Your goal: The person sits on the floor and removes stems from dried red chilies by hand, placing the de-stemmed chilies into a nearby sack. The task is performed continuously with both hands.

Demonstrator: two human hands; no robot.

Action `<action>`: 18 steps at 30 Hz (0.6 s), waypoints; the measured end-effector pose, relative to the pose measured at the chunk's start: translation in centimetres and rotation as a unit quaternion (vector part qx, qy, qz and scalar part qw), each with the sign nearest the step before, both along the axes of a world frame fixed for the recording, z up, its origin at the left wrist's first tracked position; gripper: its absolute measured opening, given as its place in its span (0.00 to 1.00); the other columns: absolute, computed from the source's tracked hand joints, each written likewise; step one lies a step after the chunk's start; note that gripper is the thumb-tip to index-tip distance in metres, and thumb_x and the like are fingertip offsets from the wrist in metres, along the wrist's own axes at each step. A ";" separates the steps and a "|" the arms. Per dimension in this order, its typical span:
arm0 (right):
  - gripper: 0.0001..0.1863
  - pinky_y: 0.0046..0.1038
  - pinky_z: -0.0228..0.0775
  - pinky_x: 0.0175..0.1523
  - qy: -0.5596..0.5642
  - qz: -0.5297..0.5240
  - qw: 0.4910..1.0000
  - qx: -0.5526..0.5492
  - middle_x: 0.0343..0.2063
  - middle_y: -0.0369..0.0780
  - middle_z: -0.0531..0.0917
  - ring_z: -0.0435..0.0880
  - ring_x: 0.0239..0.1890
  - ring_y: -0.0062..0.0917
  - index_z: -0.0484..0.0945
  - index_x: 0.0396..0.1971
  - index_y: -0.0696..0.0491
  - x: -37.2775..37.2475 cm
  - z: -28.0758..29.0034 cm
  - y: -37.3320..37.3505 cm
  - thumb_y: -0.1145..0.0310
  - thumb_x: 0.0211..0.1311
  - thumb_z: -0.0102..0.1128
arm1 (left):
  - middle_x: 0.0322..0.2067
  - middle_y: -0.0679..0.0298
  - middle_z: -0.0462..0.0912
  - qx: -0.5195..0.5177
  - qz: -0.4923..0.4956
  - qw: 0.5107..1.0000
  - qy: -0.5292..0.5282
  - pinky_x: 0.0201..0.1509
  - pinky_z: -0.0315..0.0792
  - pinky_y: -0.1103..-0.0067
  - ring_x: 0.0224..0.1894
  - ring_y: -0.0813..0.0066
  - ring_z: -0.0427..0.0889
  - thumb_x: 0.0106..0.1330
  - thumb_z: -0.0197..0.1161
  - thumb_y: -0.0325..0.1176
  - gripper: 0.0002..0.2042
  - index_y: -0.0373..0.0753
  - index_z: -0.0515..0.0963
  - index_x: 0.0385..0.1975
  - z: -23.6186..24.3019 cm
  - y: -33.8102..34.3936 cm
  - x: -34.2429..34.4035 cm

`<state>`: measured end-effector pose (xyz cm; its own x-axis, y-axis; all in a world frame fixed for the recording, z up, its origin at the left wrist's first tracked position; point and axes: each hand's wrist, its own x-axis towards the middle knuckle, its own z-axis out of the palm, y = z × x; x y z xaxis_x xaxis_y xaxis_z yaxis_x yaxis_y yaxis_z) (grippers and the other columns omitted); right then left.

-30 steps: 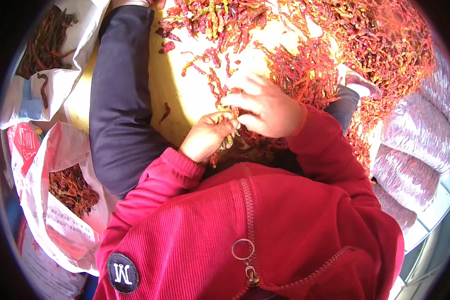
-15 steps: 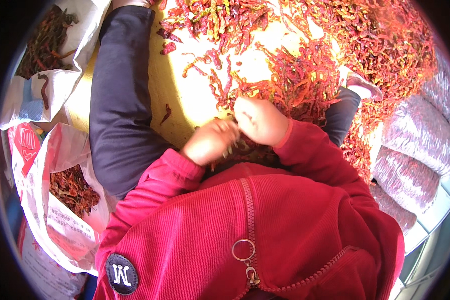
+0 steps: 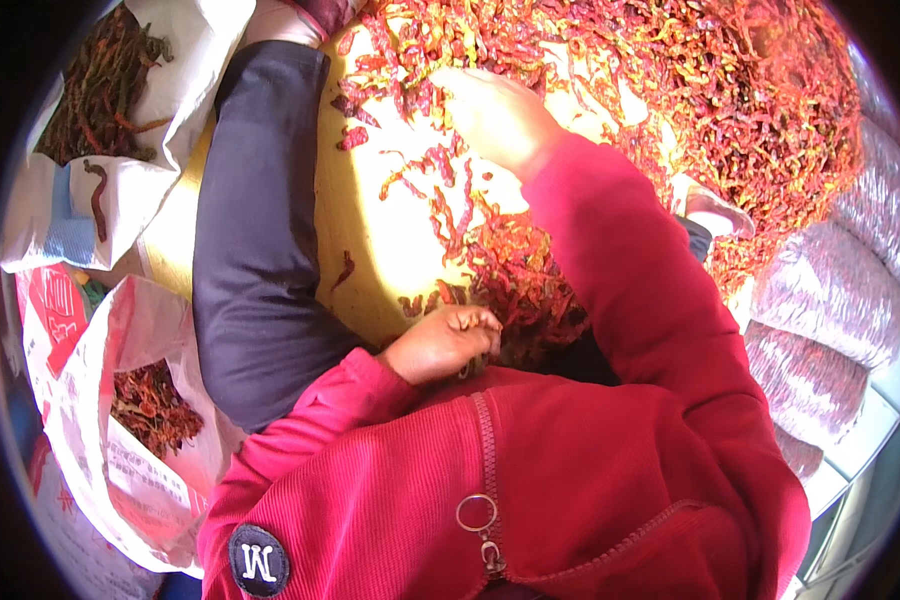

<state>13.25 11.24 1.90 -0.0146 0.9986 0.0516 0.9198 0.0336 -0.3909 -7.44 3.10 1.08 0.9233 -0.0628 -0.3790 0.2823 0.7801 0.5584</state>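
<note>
Here, in the head view, the right hand [image 3: 495,115] reaches far out from the body with its fingers spread and pressed down into the big heap of dried red chillies [image 3: 690,90], which covers the yellow surface [image 3: 370,230] ahead of and to the right of both hands. The left hand [image 3: 445,342] sits close to the red jacket [image 3: 530,480], curled narrow over a smaller clump of chillies [image 3: 520,290] just beside it, though whether it grips any I cannot tell. Left of it, beyond a dark trouser leg [image 3: 260,250], stand open white sacks [image 3: 110,400] holding more chillies.
</note>
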 end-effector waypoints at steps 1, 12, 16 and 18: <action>0.18 0.33 0.64 0.41 0.000 -0.031 0.995 -0.093 0.34 0.46 0.74 0.73 0.38 0.35 0.66 0.44 0.51 -0.4 0.3 1.8 0.69 0.50 0.42 | 0.19 0.67 0.72 -0.002 -0.019 1.000 0.021 0.27 0.64 0.86 0.22 0.83 0.69 0.54 0.48 0.28 0.05 0.34 0.70 0.23 -0.1 0.0 -0.1; 0.10 0.36 0.66 0.33 -0.048 -0.019 0.987 -0.152 0.23 0.43 0.75 0.75 0.28 0.35 0.70 0.32 0.49 -0.7 -1.8 -1.7 0.67 0.48 0.43 | 0.19 0.70 0.71 -0.017 -0.001 1.000 -0.007 0.25 0.62 0.88 0.22 0.87 0.67 0.55 0.46 0.24 0.04 0.36 0.70 0.23 0.9 0.5 -0.1; 0.05 0.32 0.64 0.34 -0.028 0.069 0.996 -0.043 0.24 0.40 0.72 0.71 0.29 0.35 0.71 0.24 0.51 -1.7 -0.4 -5.0 0.70 0.44 0.50 | 0.21 0.70 0.71 0.013 -0.002 1.000 -0.024 0.27 0.62 0.87 0.23 0.85 0.67 0.54 0.46 0.23 0.04 0.37 0.70 0.25 1.1 0.1 -0.1; 0.05 0.31 0.63 0.34 -0.041 0.096 0.995 -0.009 0.24 0.39 0.71 0.69 0.29 0.34 0.70 0.23 0.52 -1.5 0.6 -5.3 0.70 0.42 0.51 | 0.21 0.70 0.71 0.016 -0.020 0.999 -0.028 0.28 0.62 0.87 0.24 0.85 0.67 0.53 0.46 0.22 0.04 0.36 0.70 0.25 1.0 0.1 -0.1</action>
<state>11.72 5.96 2.47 -0.2080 0.9778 0.0245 0.9263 0.2049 -0.3163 -7.51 3.20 2.13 0.9402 -0.0879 -0.3291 0.2798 0.7504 0.5988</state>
